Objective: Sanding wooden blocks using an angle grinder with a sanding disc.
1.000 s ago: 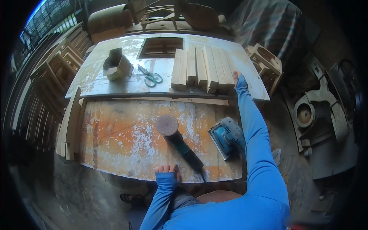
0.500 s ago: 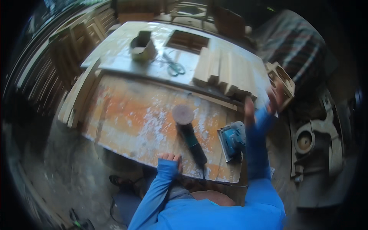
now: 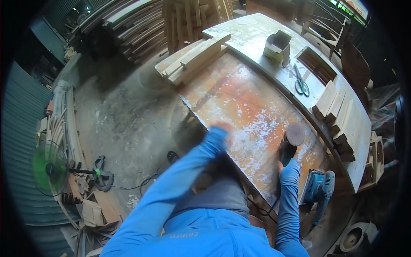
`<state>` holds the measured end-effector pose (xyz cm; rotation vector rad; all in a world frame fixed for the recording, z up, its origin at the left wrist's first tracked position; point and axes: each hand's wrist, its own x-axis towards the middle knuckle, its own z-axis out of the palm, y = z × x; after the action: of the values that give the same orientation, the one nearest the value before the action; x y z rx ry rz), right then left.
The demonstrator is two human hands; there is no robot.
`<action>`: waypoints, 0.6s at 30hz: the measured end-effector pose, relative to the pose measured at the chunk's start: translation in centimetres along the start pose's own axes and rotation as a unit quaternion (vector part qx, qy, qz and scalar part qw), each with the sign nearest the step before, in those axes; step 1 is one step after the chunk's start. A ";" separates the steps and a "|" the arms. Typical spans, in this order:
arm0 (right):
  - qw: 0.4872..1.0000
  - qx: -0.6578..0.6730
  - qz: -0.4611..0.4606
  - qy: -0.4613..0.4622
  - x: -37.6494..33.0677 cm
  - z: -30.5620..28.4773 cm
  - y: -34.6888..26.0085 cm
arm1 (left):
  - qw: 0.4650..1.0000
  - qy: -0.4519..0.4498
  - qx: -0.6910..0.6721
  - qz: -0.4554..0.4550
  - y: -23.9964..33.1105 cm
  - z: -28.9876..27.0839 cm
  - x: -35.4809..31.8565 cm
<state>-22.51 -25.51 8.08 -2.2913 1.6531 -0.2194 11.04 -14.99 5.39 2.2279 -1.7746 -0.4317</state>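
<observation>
On the worn orange-and-white work board [image 3: 239, 103] is an angle grinder [image 3: 287, 150] with a round, flat disc facing up. My right hand [image 3: 281, 166] is closed around its dark body; the sleeve hides most of the fingers. Blurred by motion, my left hand [image 3: 224, 129] is over the board's near left edge, with no object visible in it. Just right of my right forearm stands a teal power sander [image 3: 316, 187], at the board's right end.
Several pale wood blocks [image 3: 338, 109] lie on the white tabletop [image 3: 252, 32], near scissors [image 3: 301, 87] and an open cardboard box [image 3: 277, 48]. Planks [image 3: 199, 55] sit at the board's far left end. A green fan [image 3: 49, 169] stands on the floor left, beside scrap wood.
The view has swung left. My right hand has come down from its raised place beside the wood blocks onto the grinder. My left hand has moved left along the board's near edge.
</observation>
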 end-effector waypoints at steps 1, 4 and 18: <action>0.999 0.034 -0.001 0.002 0.0 -0.3 -0.9 | 0.956 0.290 0.008 0.043 -5.0 0.0 -0.4; 0.996 0.085 0.002 0.009 0.6 0.0 -1.4 | 0.901 0.425 0.025 -0.082 -16.5 -5.4 2.1; 0.988 0.149 -0.036 0.028 -0.3 0.6 -1.0 | 0.913 0.187 0.079 -0.353 -24.9 -17.3 15.8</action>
<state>-21.56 -24.88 7.84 -2.1366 1.4511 -0.5136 43.36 -24.58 10.81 2.7880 -0.8018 0.0285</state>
